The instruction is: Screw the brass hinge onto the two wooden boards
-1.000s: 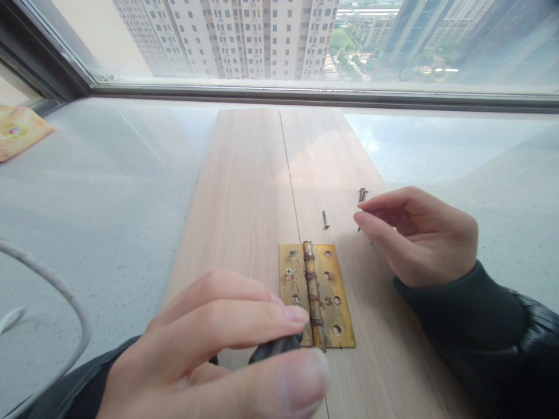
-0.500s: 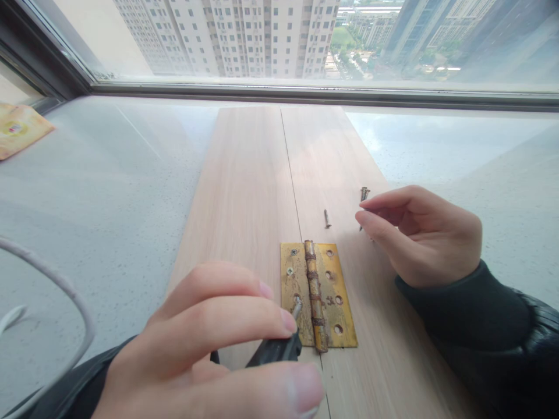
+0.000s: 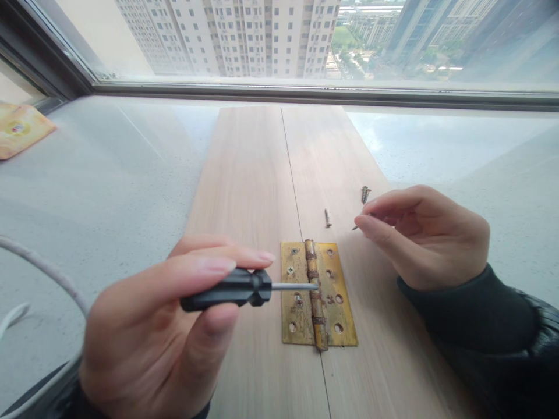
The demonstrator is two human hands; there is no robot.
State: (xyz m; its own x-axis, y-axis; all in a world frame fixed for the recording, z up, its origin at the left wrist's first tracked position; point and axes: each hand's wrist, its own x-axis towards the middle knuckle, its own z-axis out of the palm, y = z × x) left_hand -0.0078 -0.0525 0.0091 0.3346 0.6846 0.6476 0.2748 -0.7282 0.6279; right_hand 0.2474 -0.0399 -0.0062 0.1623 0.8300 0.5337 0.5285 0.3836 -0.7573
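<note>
A: Where's the hinge [image 3: 317, 305]?
B: Brass-coloured, rust-stained, lying flat over the seam [image 3: 292, 174] between two pale boards [image 3: 244, 186]. Barrel [image 3: 321, 337] runs roughly along the seam.
A: Left hand [image 3: 144, 331]?
B: Grip closed round the black handle of a screwdriver [image 3: 231, 289]. Shaft points right, about level, crossing the left leaf [image 3: 286, 314] in view, tip over the barrel. Can't tell if it touches.
A: Right hand [image 3: 430, 238]?
B: Narrow pinch, thumb and forefinger, on a small screw [image 3: 355, 227]. Its point sticks out left; the rest is mostly hidden by the fingers.
A: Holes?
B: Left leaf: screws in the upper three, bottom hole [image 3: 293, 327] bare. Right leaf [image 3: 347, 326]: four bare.
A: Other hardware?
B: One loose screw [image 3: 327, 218] on the right board, just beyond the hinge. A few bunched screws [image 3: 365, 194] just behind the right fingertips, count unclear.
A: Surroundings?
B: Boards sit on a white speckled sill [image 3: 122, 192]. White cable [image 3: 48, 265] at left, orange-yellow packet [image 3: 24, 131] far left, tall buildings [image 3: 231, 38] outside.
</note>
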